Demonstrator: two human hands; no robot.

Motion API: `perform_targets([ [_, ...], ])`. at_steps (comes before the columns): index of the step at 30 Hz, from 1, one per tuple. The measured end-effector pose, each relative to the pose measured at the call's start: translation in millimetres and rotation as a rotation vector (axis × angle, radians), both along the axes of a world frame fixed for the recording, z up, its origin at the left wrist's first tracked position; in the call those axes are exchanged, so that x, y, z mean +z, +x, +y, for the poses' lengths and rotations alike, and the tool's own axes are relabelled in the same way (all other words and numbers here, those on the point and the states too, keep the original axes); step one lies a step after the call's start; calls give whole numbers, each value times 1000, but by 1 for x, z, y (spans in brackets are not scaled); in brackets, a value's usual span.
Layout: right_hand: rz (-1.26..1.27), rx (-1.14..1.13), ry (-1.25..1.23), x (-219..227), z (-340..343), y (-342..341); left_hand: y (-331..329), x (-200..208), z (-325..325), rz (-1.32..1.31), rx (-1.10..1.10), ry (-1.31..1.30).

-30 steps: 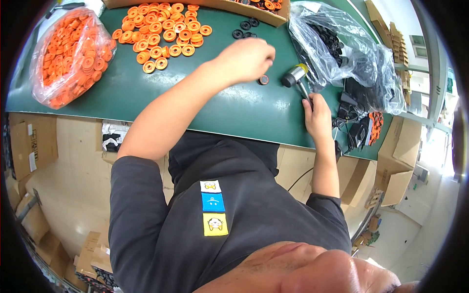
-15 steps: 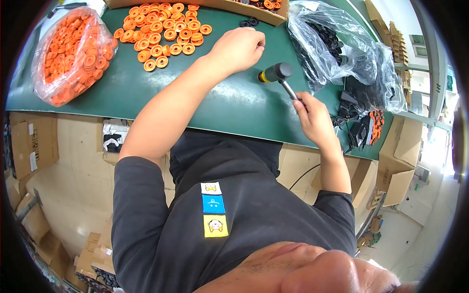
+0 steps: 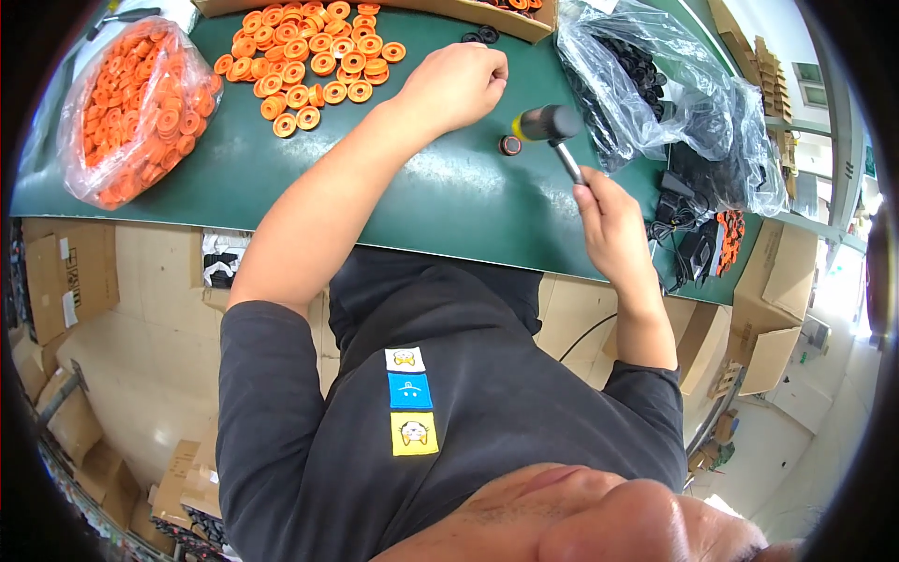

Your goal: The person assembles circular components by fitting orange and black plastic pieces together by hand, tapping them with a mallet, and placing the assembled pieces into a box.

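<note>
Workbench: green top.
Plastic bag: clear, filled with orange wheels, at left end of workbench.
Loose pile: further orange wheels, right of the bag.
Left hand: fingers curled inward over workbench; contents, if any, cannot be told.
Right hand: closed around handle of mallet.
Mallet: head near round part, apart from it.
Round part: dark, on workbench, between the hands.
</note>
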State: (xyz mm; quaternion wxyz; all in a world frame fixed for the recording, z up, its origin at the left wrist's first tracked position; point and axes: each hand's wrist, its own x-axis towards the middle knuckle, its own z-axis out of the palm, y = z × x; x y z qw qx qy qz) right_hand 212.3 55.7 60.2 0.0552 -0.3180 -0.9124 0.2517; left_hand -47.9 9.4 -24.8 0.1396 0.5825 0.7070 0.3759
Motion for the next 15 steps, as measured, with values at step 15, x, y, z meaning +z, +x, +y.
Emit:
perform_targets([
  [15, 52, 69, 59, -10, -12, 9, 2, -3, 3, 16, -29, 41],
])
